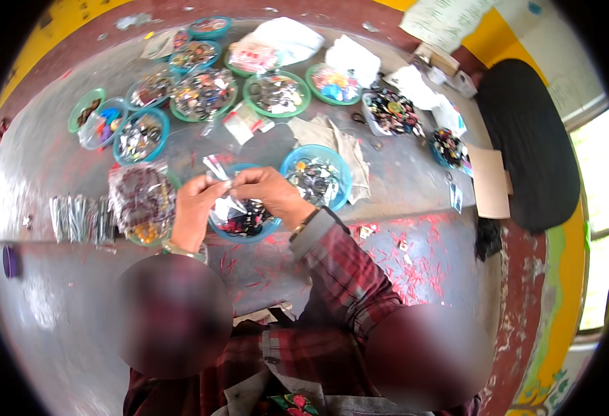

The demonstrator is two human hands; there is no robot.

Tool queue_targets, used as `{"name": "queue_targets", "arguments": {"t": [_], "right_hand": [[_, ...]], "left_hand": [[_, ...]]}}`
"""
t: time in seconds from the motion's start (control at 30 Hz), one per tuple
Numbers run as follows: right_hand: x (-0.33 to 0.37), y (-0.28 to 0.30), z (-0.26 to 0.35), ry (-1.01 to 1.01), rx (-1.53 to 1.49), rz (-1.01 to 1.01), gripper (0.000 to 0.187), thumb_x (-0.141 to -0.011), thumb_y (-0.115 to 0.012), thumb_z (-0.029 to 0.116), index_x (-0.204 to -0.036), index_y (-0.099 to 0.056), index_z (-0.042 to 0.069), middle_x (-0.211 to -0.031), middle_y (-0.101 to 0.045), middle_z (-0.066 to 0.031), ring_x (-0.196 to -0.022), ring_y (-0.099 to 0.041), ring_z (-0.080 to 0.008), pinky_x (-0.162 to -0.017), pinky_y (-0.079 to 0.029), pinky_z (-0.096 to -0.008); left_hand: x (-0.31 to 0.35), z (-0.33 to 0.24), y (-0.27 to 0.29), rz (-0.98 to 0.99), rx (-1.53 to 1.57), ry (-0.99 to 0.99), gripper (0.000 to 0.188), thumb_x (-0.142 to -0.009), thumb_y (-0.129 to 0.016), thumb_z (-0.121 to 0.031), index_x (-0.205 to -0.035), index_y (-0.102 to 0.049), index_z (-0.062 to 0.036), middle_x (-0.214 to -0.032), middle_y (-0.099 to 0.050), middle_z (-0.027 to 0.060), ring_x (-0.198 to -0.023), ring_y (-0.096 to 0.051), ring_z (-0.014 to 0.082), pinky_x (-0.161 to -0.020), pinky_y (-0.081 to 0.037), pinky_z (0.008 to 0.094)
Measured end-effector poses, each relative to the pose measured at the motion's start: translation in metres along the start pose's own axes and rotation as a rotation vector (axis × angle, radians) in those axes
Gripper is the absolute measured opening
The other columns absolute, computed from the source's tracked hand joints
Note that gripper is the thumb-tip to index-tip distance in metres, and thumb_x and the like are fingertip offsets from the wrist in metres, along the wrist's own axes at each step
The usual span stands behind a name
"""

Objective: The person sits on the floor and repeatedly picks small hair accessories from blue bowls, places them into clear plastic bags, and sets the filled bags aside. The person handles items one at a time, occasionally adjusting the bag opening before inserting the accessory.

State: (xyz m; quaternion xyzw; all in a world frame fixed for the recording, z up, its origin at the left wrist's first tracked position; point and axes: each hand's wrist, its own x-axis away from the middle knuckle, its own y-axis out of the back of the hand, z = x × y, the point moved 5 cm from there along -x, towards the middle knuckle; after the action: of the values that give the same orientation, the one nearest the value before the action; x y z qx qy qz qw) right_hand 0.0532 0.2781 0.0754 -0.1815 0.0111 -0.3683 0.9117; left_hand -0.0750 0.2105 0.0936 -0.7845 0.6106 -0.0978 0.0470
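Both hands meet in front of me over a blue basin (247, 240) of small dark and coloured pieces. Pinched between the fingertips of my left hand (195, 204) and my right hand (274, 196) is a small clear plastic bag (216, 166). Its upper part sticks up above the fingers, and another shiny part hangs below them. Whether anything is inside it, I cannot tell. To the right of my right hand stands a second blue basin (347, 182) with small packed items. Beside my left hand lies a large clear bag of dark reddish pieces (138, 191) on a basin.
Several green and blue basins, such as a green one (277, 113), line the back of the grey table. A row of thin packets (82, 218) lies at left. Red scraps (422, 256) litter the surface at right, near a cardboard piece (490, 184) and a black chair back (526, 145).
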Motion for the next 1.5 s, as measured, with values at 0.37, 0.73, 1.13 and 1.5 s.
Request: {"name": "queue_targets", "arguments": {"t": [0.37,0.73,1.13,1.5], "right_hand": [[0.01,0.008,0.015,0.055,-0.047,-0.1,0.009,-0.076,-0.066,0.008,-0.079,-0.063,-0.001,-0.073,-0.061,-0.0013,-0.066,-0.054,-0.0077,-0.062,-0.043,-0.0219],[0.01,0.003,0.011,-0.05,-0.032,-0.083,0.006,-0.077,-0.064,0.003,-0.083,-0.064,0.0,-0.077,-0.063,-0.0025,-0.071,-0.056,-0.0086,-0.067,-0.043,-0.0209],[0.006,0.006,0.006,-0.025,-0.052,-0.2,0.007,-0.079,-0.066,0.007,-0.081,-0.065,0.001,-0.071,-0.061,-0.0008,-0.065,-0.051,-0.0074,-0.061,-0.04,-0.0201],[0.006,0.009,-0.001,-0.054,-0.051,-0.189,0.008,-0.079,-0.066,0.008,-0.083,-0.065,0.001,-0.072,-0.062,-0.0013,-0.066,-0.054,-0.0075,-0.062,-0.042,-0.0193]], "left_hand": [[-0.003,0.016,-0.006,0.013,0.224,0.144,0.013,-0.084,-0.061,-0.015,-0.089,-0.061,-0.0036,-0.08,-0.061,-0.0006,-0.069,-0.051,0.0043,-0.056,-0.036,0.0183],[-0.007,0.017,-0.001,0.075,0.128,0.009,0.015,-0.084,-0.058,-0.009,-0.093,-0.062,0.0031,-0.083,-0.063,0.0055,-0.078,-0.058,0.0111,-0.072,-0.045,0.0235],[-0.003,0.012,0.005,0.01,0.034,0.119,0.017,-0.085,-0.06,-0.015,-0.088,-0.062,0.0012,-0.078,-0.062,0.0033,-0.072,-0.055,0.0075,-0.064,-0.041,0.0211],[-0.002,0.01,0.003,0.003,0.112,0.05,0.013,-0.082,-0.062,-0.013,-0.083,-0.062,0.0,-0.074,-0.061,0.0033,-0.068,-0.054,0.0068,-0.061,-0.039,0.0209]]}}
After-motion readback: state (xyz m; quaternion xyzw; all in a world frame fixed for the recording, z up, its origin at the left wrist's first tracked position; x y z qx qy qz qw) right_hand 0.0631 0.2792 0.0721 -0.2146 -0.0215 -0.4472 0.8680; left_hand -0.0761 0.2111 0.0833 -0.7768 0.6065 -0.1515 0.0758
